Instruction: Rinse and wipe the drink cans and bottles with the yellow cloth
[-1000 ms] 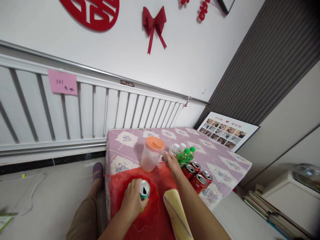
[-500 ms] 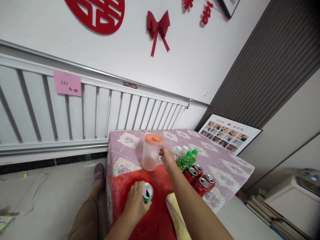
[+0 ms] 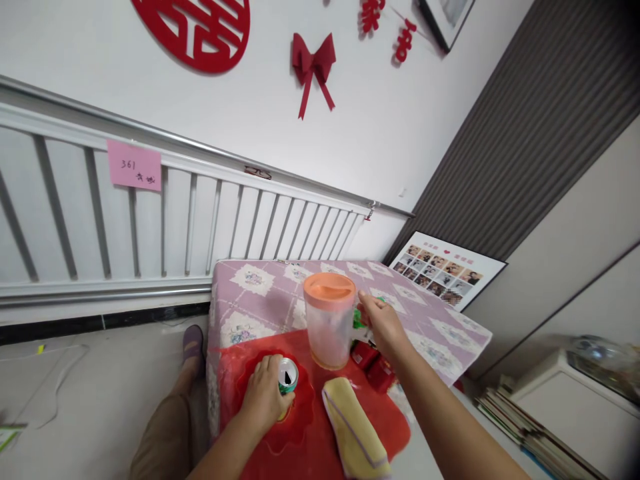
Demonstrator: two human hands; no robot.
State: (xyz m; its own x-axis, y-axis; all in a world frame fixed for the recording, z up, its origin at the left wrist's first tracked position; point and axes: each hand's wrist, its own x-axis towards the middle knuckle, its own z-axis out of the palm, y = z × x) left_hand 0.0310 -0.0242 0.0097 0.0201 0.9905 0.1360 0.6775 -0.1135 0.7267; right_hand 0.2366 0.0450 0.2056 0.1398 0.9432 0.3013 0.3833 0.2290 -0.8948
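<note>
My left hand point(image 3: 263, 390) is wrapped round an opened green drink can point(image 3: 288, 375), upright over a red scalloped tray point(image 3: 300, 427). To the right, my right hand point(image 3: 383, 320) grips the handle of a translucent plastic pitcher point(image 3: 327, 333) with an orange lid point(image 3: 329, 288). The pitcher looks upright above the red sheet; I cannot tell whether its base touches. Just in front of it lies a folded yellow cloth point(image 3: 355, 427). Behind the pitcher and my right hand, red cans point(image 3: 380, 373) and green-capped bottles point(image 3: 357, 318) are mostly hidden.
A purple patterned tablecloth point(image 3: 265, 303) covers the table, with a red sheet point(image 3: 395, 427) on its near part. A white radiator point(image 3: 200, 213) runs along the wall. A photo board point(image 3: 445, 270) leans at the back right, and stacked books point(image 3: 520, 427) lie at the right.
My right hand has brought the pitcher rightward and nearer, so it now hides much of the bottles and cans. My left hand stays on the green can.
</note>
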